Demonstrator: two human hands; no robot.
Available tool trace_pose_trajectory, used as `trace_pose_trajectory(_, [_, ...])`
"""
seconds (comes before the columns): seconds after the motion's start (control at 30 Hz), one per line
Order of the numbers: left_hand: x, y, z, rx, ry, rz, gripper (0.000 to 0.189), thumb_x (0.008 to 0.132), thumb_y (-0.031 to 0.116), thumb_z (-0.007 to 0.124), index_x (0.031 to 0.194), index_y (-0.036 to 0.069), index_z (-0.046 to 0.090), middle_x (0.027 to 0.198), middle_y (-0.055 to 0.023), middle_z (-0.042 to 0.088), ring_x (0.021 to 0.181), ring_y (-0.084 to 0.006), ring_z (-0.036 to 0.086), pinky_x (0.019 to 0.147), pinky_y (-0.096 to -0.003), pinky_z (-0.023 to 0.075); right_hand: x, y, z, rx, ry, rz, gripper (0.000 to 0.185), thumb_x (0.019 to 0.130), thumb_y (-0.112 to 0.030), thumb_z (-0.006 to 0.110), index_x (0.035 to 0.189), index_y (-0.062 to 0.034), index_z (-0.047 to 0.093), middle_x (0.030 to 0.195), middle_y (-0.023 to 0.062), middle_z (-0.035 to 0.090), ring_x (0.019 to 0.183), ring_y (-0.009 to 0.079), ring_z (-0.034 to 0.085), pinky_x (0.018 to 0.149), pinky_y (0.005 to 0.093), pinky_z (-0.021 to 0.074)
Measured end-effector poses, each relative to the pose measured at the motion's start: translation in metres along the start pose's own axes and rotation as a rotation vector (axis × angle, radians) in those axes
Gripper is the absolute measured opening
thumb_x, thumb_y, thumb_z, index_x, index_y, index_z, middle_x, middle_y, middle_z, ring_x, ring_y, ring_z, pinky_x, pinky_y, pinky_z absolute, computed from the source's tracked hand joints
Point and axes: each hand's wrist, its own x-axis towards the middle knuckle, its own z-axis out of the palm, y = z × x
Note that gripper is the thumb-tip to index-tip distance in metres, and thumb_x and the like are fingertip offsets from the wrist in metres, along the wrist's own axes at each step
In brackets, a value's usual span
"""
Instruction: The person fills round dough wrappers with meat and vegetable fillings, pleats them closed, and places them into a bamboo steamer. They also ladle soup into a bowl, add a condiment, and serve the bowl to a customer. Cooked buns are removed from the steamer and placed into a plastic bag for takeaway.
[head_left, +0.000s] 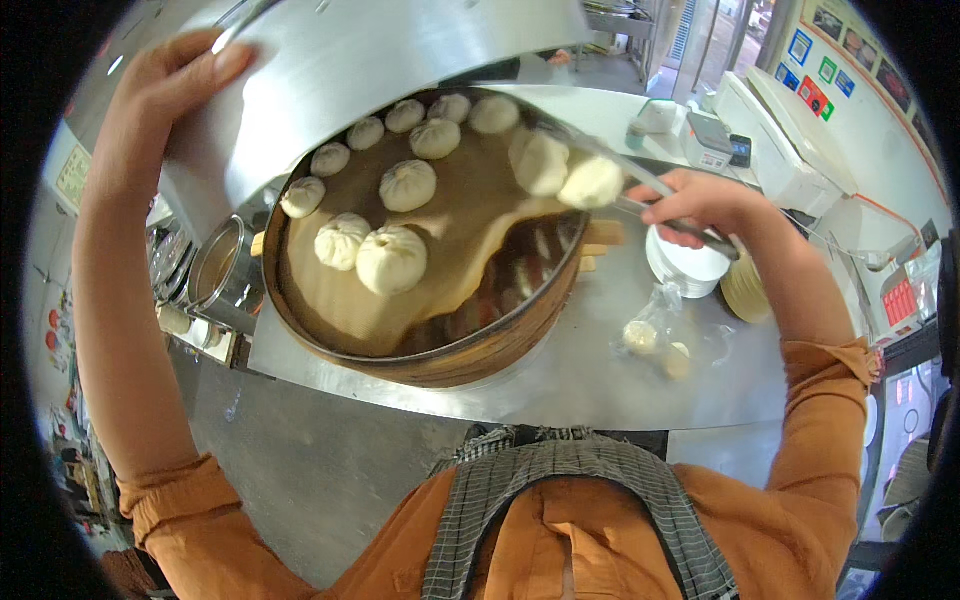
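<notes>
My left hand (176, 82) grips the handle of a large metal lid (375, 52), which is tilted up above the far left of a round wooden steamer (457, 367). In my right hand (709, 201) are metal tongs (652, 178), reaching over the steamer's right rim. A white steamed bun (592, 182) is at their tips, apparently between the arms; motion blurs it. Beside it sits another blurred bun (540, 163). Several pleated buns (391, 260) rest on the brown steamer cloth (352, 307). The cloth is drawn back at the lower right, baring the dark slatted base (510, 277).
Right of the steamer, the metal counter (570, 390) holds stacked white plates (682, 262), a yellowish stack (746, 289) and a clear plastic bag (667, 341) with round pale items. A small grey device (706, 141) stands behind. Metal pots (225, 262) are at left.
</notes>
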Motion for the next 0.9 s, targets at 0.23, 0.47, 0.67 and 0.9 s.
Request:
trace_pose_trajectory(0.23, [-0.089, 0.003, 0.044, -0.059, -0.095, 0.166, 0.069, 0.067, 0.066, 0.076, 0.066, 0.002, 0.051, 0.07, -0.0007, 0.04, 0.066, -0.016, 0.041, 0.057, -0.0305, 0.0297, -0.087, 0.111, -0.025, 0.281, 0.139, 0.038, 0.063, 0.085, -0.02, 0.063, 0.141, -0.0002, 0.044, 0.063, 0.0074, 0.058, 0.043, 0.0125, 0.051, 0.039, 0.025, 0.0384])
trace_pose_trajectory(0.47, [-0.166, 0.061, 0.128, 0.002, -0.226, 0.164, 0.043, 0.06, 0.015, 0.086, 0.075, -0.001, 0.049, 0.082, -0.0091, 0.05, 0.074, -0.0255, 0.048, 0.065, -0.0346, 0.0394, -0.187, 0.214, -0.02, 0.427, 0.311, 0.15, 0.057, 0.087, -0.013, 0.06, 0.14, 0.0024, 0.044, 0.06, 0.0057, 0.055, 0.043, 0.0115, 0.049, 0.04, 0.0261, 0.0379])
trace_pose_trajectory(0.67, [-0.179, 0.157, 0.195, -0.163, -0.054, 0.472, 0.039, 0.075, 0.016, 0.079, 0.106, 0.003, 0.06, 0.107, -0.0147, 0.062, 0.094, -0.032, 0.06, 0.083, -0.0382, 0.0479, -0.226, 0.25, -0.022, 0.397, 0.354, 0.193, 0.057, 0.087, -0.014, 0.06, 0.139, 0.0041, 0.044, 0.059, 0.0047, 0.053, 0.043, 0.0108, 0.048, 0.04, 0.0254, 0.0373])
trace_pose_trajectory(0.9, [-0.126, 0.26, 0.458, 0.077, -0.763, 0.064, 0.075, 0.084, 0.036, 0.07, 0.142, 0.003, 0.037, 0.098, -0.0188, 0.068, 0.091, -0.0338, 0.067, 0.079, -0.0425, 0.0528, -0.207, 0.259, -0.028, 0.246, 0.366, 0.181, 0.04, 0.087, -0.018, 0.063, 0.123, -0.0002, 0.056, 0.06, 0.0028, 0.054, 0.045, 0.0097, 0.05, 0.04, 0.0251, 0.0368])
